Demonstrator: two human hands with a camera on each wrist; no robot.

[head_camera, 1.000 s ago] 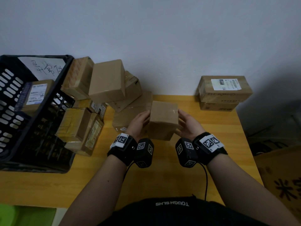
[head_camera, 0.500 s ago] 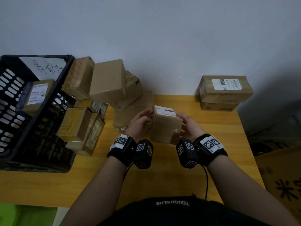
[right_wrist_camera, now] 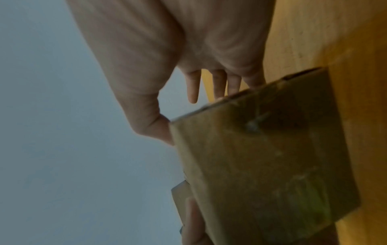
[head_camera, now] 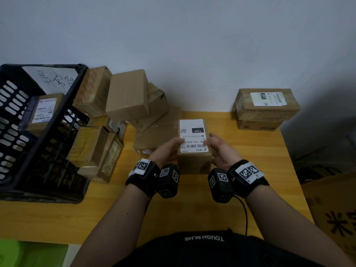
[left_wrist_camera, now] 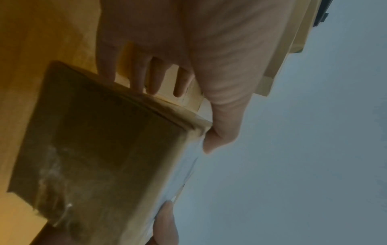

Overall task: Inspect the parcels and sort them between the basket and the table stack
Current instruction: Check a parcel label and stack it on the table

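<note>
Showing its white shipping label upward, the brown cardboard parcel (head_camera: 194, 149) is taped along its edges, the print on the label reading upside down to the wearer. Its long axis runs away from the body toward the wall, the near end face tipped toward the camera. It is held above the yellow counter (head_camera: 250, 189) between both hands: the left hand (head_camera: 167, 151) grips its left side, the right hand (head_camera: 221, 151) its right, thumbs on the label.
</note>
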